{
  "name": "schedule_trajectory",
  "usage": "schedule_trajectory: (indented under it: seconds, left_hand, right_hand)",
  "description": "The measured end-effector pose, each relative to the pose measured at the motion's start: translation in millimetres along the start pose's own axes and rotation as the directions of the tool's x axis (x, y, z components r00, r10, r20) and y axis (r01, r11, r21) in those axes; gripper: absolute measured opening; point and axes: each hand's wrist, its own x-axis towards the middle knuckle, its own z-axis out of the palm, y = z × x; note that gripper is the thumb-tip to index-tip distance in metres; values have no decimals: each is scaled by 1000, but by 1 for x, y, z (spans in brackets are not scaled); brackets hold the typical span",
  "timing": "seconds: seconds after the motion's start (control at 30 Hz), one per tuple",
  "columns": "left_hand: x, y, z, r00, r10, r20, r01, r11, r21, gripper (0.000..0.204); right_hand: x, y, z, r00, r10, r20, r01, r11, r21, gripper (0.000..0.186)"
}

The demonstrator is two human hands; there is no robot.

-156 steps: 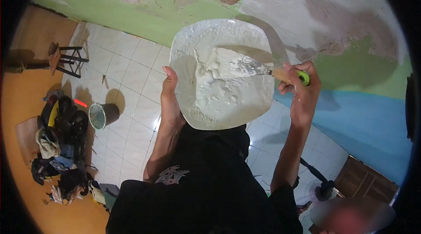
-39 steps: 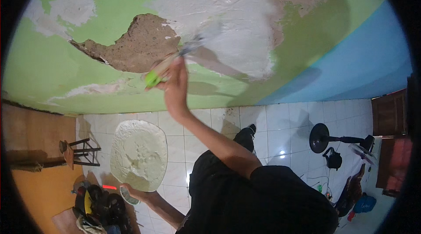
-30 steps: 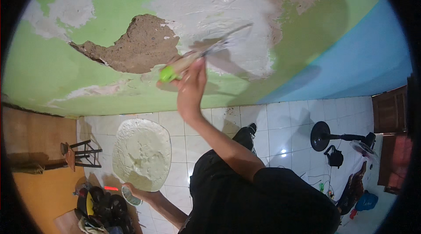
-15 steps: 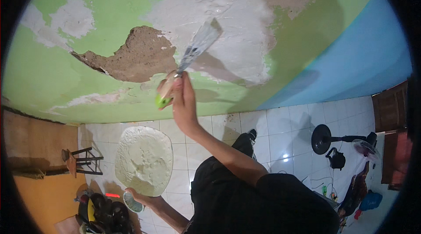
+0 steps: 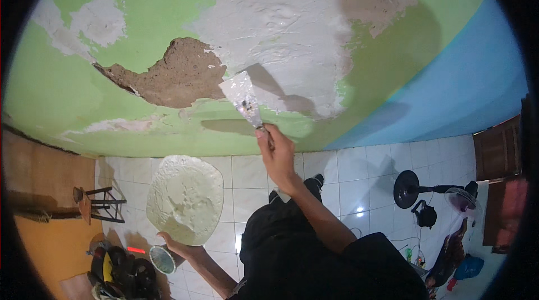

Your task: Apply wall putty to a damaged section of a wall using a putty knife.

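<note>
Metal scraper (image 5: 243, 99) and tray (image 5: 220, 186) in separate hands (image 5: 279, 155) (image 5: 178, 248)

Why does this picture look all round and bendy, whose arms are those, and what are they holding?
There's no robot here, just a person's two bare hands. The picture comes from a wide fisheye camera worn on the person's head, looking down, so straight lines bend near the rim.

The right hand holds a flat metal scraper smeared with white paste, in front of a green-and-blue painted wall. I can't tell if the blade touches it. The left hand supports a wide, squarish white dish of creamy paste from its lower edge; its fingers are hidden.

Below, on the white tiled floor, are a dark wooden stool, a round bucket and a black kettle.
</note>
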Motion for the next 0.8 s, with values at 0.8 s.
schedule_trajectory:
  seconds: [0.8]
  left_hand:
    - [8, -27, 52, 986, -10, 166, -4, 997, 81, 79]
  right_hand:
    - [139, -106, -110, 834, -521, 183, 551, 769, -325, 24]
